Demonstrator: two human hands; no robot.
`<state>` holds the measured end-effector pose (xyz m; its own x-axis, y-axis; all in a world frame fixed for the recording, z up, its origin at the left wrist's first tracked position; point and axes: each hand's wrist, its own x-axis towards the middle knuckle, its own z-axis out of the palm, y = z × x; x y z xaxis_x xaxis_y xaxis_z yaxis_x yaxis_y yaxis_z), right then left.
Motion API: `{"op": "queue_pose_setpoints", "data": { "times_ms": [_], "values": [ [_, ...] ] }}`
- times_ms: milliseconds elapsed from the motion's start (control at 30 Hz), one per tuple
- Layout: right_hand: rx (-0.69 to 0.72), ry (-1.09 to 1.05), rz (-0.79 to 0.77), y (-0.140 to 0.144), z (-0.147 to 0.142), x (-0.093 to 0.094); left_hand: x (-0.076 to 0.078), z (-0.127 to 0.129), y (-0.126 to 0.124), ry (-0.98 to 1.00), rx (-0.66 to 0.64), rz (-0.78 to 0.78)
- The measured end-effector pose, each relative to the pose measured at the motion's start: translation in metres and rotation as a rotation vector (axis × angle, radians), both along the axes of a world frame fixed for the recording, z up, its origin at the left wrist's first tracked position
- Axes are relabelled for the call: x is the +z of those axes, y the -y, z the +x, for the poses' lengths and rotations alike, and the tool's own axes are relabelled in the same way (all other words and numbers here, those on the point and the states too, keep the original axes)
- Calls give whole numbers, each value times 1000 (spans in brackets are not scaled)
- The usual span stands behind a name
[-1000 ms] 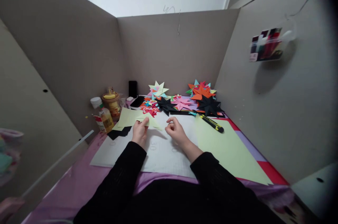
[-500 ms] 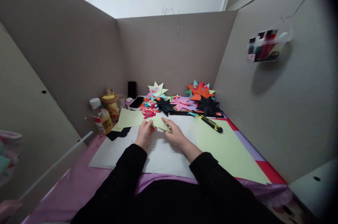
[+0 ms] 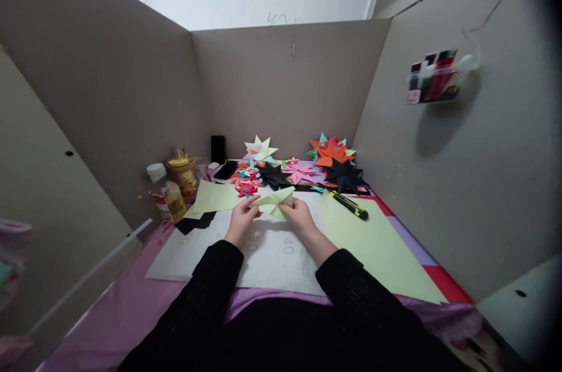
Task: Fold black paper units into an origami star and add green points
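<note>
A creased pale yellow-green sheet of folding paper [image 3: 273,202] is held above a white numbered mat [image 3: 267,264], partly opened along its folds. My left hand [image 3: 240,219] pinches its left end between thumb and fingers. At the right end, my right hand [image 3: 301,219] grips the paper with the thumb in front; the fingers behind it are partly hidden. Just beyond the hands lie small red folded pieces [image 3: 246,187], a black paper star [image 3: 273,174] and a pink paper star [image 3: 299,171].
Large pale green sheets [image 3: 381,249] lie on the right with a yellow-black utility knife [image 3: 349,206] on top. More stars [image 3: 333,152] are stacked at the back right. Pale sheets [image 3: 214,196], black paper [image 3: 195,223] and a glue bottle [image 3: 174,199] are on the left. Grey panels [image 3: 290,85] enclose the table.
The paper has been spread from a narrow folded shape into a wider creased one with points showing. My right hand has shifted slightly right and turned.
</note>
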<state>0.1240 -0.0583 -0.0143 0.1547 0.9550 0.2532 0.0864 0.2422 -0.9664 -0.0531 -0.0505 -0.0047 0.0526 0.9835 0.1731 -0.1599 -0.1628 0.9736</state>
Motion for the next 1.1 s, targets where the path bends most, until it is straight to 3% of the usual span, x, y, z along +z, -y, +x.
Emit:
{"op": "queue_pose_setpoints", "data": {
  "times_ms": [333,600,800,1000,1100],
  "values": [
    [-97,-61,-94,-7,4,-5,3,2,5,-185,-25,81],
    [-27,-137,-106,-2,4,0,1,-1,5,-289,46,154],
    [73,-193,-126,1,3,3,-4,-8,-2,-235,187,138],
    [-44,-318,-75,-4,4,1,-7,-2,-6,-134,104,49],
    [-30,-375,-77,-3,6,2,-10,-2,-8,-88,56,7]
  ]
}}
